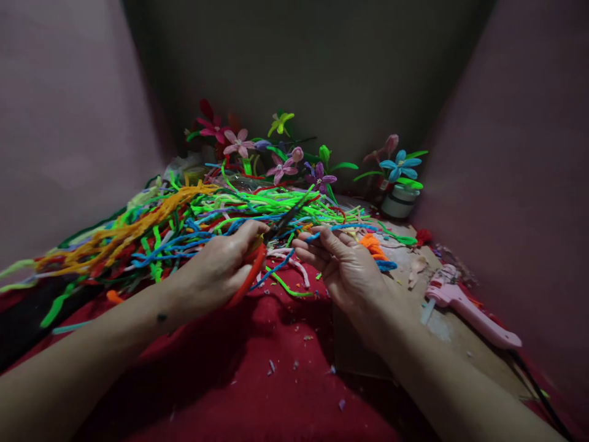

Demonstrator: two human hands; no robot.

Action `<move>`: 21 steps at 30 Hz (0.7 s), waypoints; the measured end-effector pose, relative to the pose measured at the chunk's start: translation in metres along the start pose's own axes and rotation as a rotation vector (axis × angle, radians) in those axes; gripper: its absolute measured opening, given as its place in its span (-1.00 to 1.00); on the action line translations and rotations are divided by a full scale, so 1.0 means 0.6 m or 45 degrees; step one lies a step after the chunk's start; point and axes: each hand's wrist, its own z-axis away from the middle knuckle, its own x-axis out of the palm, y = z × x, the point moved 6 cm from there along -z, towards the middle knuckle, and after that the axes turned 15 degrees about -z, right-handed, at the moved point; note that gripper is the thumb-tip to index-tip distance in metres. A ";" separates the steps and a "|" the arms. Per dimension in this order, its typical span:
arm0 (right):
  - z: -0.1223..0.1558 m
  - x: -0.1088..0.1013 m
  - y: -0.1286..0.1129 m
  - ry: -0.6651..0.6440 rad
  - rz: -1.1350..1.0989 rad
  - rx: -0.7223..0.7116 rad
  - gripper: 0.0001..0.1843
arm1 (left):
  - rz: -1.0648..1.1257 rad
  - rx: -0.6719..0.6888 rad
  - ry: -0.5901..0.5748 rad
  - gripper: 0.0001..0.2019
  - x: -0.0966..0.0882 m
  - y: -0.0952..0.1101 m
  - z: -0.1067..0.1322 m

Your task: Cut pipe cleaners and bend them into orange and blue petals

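My left hand (230, 261) is closed on a pair of scissors (251, 276) with red-orange handles; the dark blades point up and away over the pile. In my right hand (347, 258) a blue pipe cleaner (317, 235) is pinched between thumb and fingers. One end of it hangs down to the left, below the blades, and the rest runs right across the fingers. Behind both hands spreads a heap of pipe cleaners (257, 202) in green, blue, orange and other colours. An orange bundle (372, 247) lies just right of my right hand.
A pink glue gun (473, 310) rests on a cardboard sheet (478, 350) at the right, its cord trailing toward me. Pipe-cleaner flowers (280, 169) stand at the back. A white jar (399, 201) sits beneath a blue flower (400, 166). Scraps dot the red cloth (257, 380).
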 end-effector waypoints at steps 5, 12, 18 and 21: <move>-0.002 -0.005 -0.018 0.009 -0.095 -0.160 -0.77 | -0.854 0.305 0.027 -0.67 0.023 0.012 0.013; -0.005 -0.009 -0.022 0.016 -0.116 -0.166 -0.82 | -1.360 0.328 0.080 -0.62 0.030 0.002 0.017; -0.003 -0.007 -0.020 0.010 -0.080 -0.156 -0.81 | -1.544 0.339 0.127 -0.66 0.031 0.005 0.014; -0.002 -0.006 -0.019 0.008 -0.086 -0.132 -0.83 | -1.541 0.356 0.128 -0.65 0.033 0.003 0.012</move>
